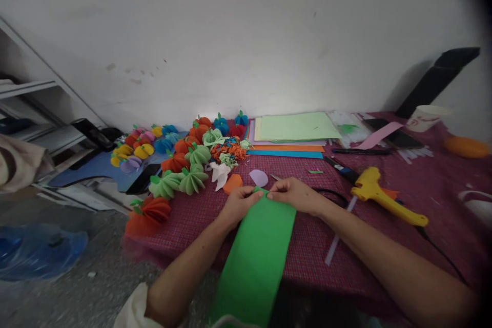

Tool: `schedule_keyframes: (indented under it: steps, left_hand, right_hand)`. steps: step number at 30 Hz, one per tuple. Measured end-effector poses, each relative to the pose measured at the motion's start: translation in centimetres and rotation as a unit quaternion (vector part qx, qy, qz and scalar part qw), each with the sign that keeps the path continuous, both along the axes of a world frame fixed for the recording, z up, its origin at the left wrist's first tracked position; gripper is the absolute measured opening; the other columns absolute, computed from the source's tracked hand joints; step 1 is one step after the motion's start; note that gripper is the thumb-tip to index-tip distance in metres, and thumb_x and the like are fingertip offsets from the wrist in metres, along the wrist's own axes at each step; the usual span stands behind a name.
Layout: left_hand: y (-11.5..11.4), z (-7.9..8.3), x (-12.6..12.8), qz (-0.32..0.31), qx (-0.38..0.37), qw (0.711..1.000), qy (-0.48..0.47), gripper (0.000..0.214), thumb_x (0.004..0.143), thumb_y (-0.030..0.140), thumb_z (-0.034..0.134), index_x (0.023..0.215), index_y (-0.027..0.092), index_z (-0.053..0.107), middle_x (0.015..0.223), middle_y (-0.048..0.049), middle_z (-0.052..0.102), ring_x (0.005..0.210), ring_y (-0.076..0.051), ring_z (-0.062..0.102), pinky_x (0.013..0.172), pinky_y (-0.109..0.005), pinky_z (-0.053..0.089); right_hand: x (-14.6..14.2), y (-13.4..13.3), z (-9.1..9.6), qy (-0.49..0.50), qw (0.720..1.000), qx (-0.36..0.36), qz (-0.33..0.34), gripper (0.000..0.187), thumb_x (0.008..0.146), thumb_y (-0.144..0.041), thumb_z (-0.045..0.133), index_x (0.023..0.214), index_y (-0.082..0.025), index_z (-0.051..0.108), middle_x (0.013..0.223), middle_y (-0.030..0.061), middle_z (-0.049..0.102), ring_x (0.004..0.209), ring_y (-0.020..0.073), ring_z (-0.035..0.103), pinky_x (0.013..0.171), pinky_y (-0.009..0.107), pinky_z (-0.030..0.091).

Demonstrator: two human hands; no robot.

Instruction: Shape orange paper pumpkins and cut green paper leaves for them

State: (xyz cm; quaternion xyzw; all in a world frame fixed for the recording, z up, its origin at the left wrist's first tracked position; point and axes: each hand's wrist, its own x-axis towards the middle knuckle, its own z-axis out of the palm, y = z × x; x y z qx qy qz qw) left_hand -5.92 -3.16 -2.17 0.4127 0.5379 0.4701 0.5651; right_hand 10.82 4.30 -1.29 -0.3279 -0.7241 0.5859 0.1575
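A long strip of green paper (261,251) hangs from the table's front edge toward me. My left hand (240,204) pinches its far left corner between thumb and fingers. At the same far end, my right hand (294,195) grips the paper with thumb and fingertips, close beside the left. Just beyond my hands lie a lilac paper circle (259,178) and an orange paper piece (233,183). A pointed metal tip (275,177) shows by my right hand; whatever it belongs to is hidden.
Paper pumpkins (177,162) in several colours fill the left side, near paper scraps (230,151). Stacked paper sheets (295,127) lie at the back. Right of my arm are a yellow glue gun (378,196) with a cord and glue stick, and a paper cup (426,118).
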Motion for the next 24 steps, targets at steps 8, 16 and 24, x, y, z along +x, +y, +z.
schedule_keyframes:
  steps: [8,16,24]
  left_hand:
    - [0.1,0.0,-0.3,0.019,0.003,1.000,0.006,0.031,0.062,0.045,0.067,0.065,0.014,0.062,0.049,0.0051,0.048,0.039,-0.005,0.037,0.041,-0.019,0.027]
    - [0.2,0.1,-0.7,0.016,-0.005,1.000,0.008,0.035,0.063,0.047,0.066,0.066,0.013,0.061,0.050,0.0046,0.050,0.041,-0.006,0.041,0.043,-0.019,0.030]
    - [0.0,0.7,-0.4,0.015,-0.015,1.000,-0.002,0.033,0.062,0.046,0.067,0.068,0.014,0.063,0.052,0.0041,0.054,0.042,-0.007,0.043,0.044,-0.019,0.033]
  right_hand:
    - [0.8,0.5,0.4,0.004,0.999,0.011,0.030,0.031,0.068,-0.043,0.060,0.070,-0.012,0.066,0.058,-0.0019,0.056,0.052,0.0085,0.045,0.052,0.021,0.035]
    - [2.0,1.4,1.1,-0.013,0.998,0.026,0.051,0.025,0.069,-0.035,0.060,0.075,-0.012,0.068,0.060,-0.0017,0.057,0.056,0.0088,0.045,0.057,0.021,0.036]
    - [2.3,1.5,1.6,-0.039,0.996,0.044,0.062,0.024,0.069,-0.033,0.059,0.077,-0.013,0.069,0.061,-0.0021,0.058,0.056,0.0090,0.046,0.056,0.021,0.036]
